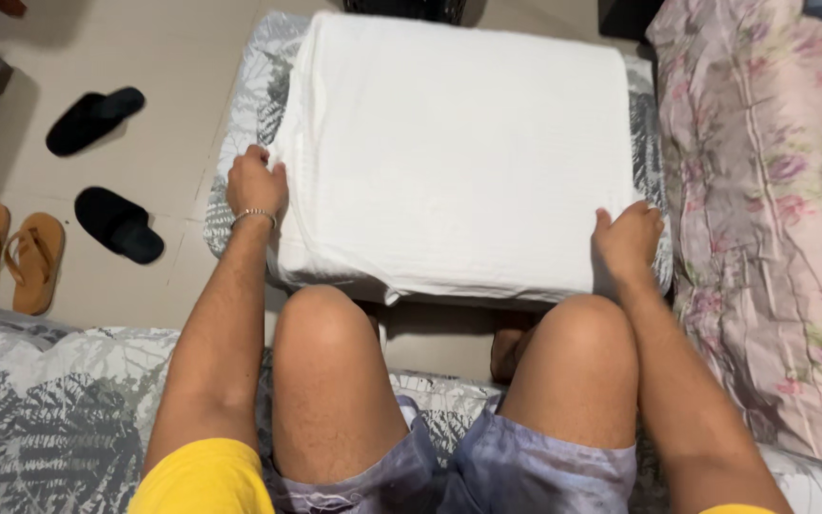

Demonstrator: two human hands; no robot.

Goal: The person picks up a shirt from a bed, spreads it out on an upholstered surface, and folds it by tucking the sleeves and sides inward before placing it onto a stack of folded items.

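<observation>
1. Person seated on a leaf-print bed edge, knees apart, facing a low leaf-print cushion (240,143) that carries a folded white cloth (459,143).
2. Left hand (257,184) rests at the cloth's left near edge, fingers curled over the fold; grip looks closed lightly on the fabric edge. A thin bracelet sits at the wrist.
3. Right hand (626,240) sits at the near right corner, fingers bent down onto the cloth; whether it pinches or merely presses I cannot tell.
4. Step in hand, by my reading: squaring or smoothing the folded stack, both hands at its near corners. The cloth lies flat, several layers thick, covering most of the cushion.
5. Next move would call for an even hold on both corners so the layers stay aligned.
6. Around: floral bedding (763,219) just right of the cushion; black slippers (107,171) and tan sandals (7,252) on the tiled floor, far left, well apart.
7. Nothing lies on the cloth; the knees crowd the near edge.
</observation>
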